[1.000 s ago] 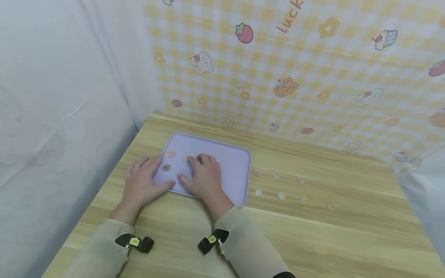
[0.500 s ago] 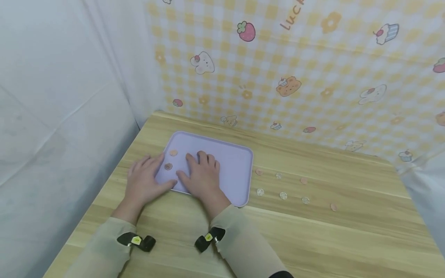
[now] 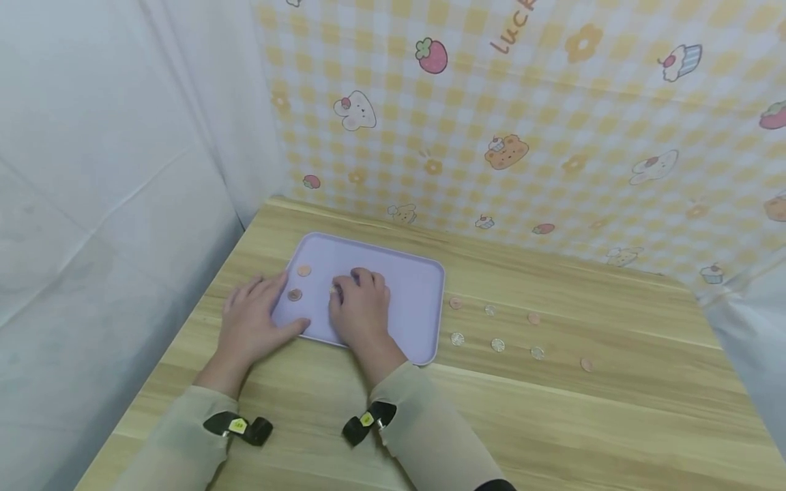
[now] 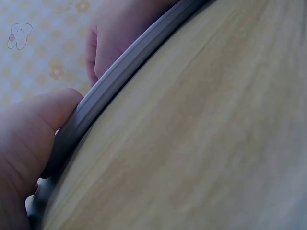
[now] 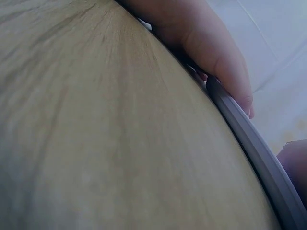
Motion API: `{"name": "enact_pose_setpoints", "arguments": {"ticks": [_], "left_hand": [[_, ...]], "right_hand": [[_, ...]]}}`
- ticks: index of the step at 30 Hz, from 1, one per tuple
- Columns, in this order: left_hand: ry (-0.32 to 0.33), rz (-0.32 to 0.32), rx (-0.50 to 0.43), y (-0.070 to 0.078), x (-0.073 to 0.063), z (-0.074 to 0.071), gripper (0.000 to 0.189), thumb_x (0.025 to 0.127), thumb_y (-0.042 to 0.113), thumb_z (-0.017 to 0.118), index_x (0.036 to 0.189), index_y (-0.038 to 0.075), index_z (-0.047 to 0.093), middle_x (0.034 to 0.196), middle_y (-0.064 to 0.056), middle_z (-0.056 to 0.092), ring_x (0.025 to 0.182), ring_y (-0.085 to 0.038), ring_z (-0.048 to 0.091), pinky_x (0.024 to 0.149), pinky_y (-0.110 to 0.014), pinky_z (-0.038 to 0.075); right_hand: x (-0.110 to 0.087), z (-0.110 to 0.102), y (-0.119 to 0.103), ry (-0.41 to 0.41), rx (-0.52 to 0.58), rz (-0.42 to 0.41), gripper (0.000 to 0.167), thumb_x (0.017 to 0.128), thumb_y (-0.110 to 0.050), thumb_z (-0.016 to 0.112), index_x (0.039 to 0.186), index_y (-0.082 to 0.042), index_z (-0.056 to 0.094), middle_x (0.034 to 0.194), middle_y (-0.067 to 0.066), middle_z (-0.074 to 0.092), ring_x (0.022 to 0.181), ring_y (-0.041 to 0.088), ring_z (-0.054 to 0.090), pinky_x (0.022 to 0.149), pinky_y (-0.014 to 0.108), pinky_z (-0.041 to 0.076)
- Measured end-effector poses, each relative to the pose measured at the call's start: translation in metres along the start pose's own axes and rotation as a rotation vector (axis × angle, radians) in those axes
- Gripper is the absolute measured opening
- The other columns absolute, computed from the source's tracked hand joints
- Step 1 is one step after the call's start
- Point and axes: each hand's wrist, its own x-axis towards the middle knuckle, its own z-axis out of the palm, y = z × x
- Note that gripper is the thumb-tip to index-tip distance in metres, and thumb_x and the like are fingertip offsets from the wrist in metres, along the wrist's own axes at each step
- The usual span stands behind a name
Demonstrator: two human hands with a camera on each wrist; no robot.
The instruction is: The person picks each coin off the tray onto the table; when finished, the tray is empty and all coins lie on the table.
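In the head view, a lilac tray (image 3: 411, 293) lies on the table. My left hand (image 3: 254, 324) rests on its near left corner, fingers nearly straight along the left side and thumb over the front rim. A copper coin (image 3: 303, 271) and a darker coin (image 3: 295, 294) lie in the tray beside those fingers. Over the tray's middle, my right hand (image 3: 362, 307) has curled fingers and pinches a silvery coin (image 3: 333, 289), mostly hidden by the fingertips. The left wrist view shows the left thumb (image 4: 48, 110) against the tray rim (image 4: 115, 72).
Right of the tray, several coins lie in two loose rows on the wooden table (image 3: 552, 423), among them a silver coin (image 3: 457, 339) and a copper coin (image 3: 587, 365). A yellow checked cloth (image 3: 467, 123) hangs behind; a white curtain (image 3: 110, 204) hangs at left.
My right hand's fingers, spread over the tray half a second ago, have curled in, with the thumb drawn under. The silvery coin's edge shows again, slightly nearer me. My left hand stays put.
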Motion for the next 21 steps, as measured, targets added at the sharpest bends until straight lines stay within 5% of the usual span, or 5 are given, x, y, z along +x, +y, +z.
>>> {"name": "enact_pose_setpoints", "arguments": {"ticks": [16,21], "left_hand": [[-0.006,0.001,-0.002,0.0034,-0.0005,-0.0019,0.099,0.084,0.056,0.081,0.16,0.001,0.046,0.158,-0.024,0.051,0.15,-0.052,0.033,0.12,-0.076,0.013],[-0.011,0.0,-0.001,0.0038,-0.0005,-0.0023,0.1,0.084,0.056,0.081,0.16,0.001,0.046,0.158,-0.024,0.051,0.15,-0.052,0.033,0.12,-0.076,0.013]], "right_hand": [[0.0034,0.0024,0.0018,-0.072,0.093,0.101,0.02,0.101,-0.035,0.074,0.116,-0.023,0.08,0.15,0.003,0.057,0.143,0.03,0.042,0.121,0.049,0.032],[0.0023,0.0014,0.0019,-0.032,0.129,0.081,0.014,0.097,-0.03,0.079,0.11,-0.023,0.079,0.157,0.005,0.051,0.146,0.032,0.039,0.12,0.051,0.033]]}}
